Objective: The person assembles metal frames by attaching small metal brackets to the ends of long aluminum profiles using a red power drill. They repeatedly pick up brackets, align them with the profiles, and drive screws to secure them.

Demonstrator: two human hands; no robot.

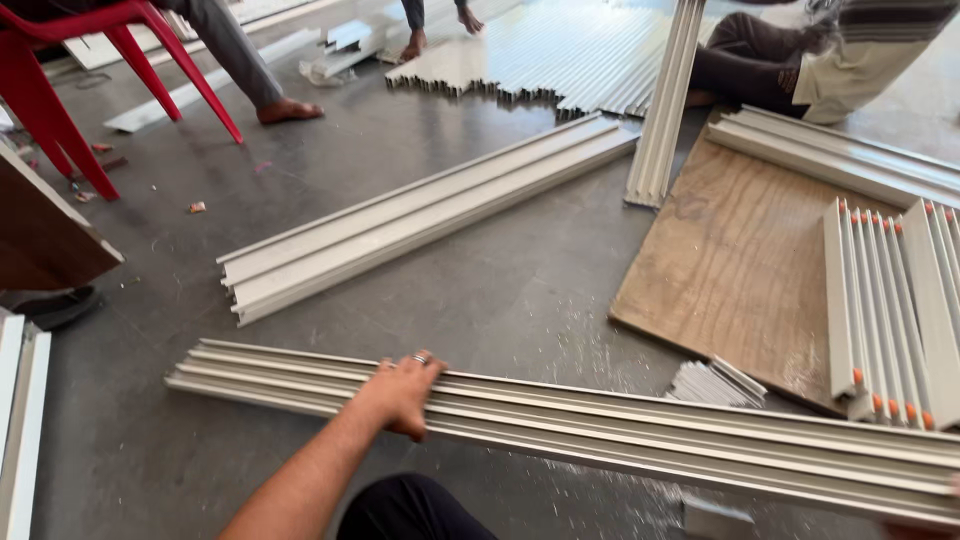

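Gripping the long grey aluminium track profile (620, 425) across the lower frame, left hand (405, 392) has fingers curled over its top edge. Right hand (925, 530) barely visible lower right, grasp unclear. Profile looks stiff, light, awkwardly long; best held at both ends. No packages or labels seen.

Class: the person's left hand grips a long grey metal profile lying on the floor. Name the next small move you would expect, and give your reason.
Probably a short lift or slide of the long profile. The left hand wraps its upper edge, while the right hand barely shows at the frame's corner near the far end, so both ends seem held, though that grip is unclear.
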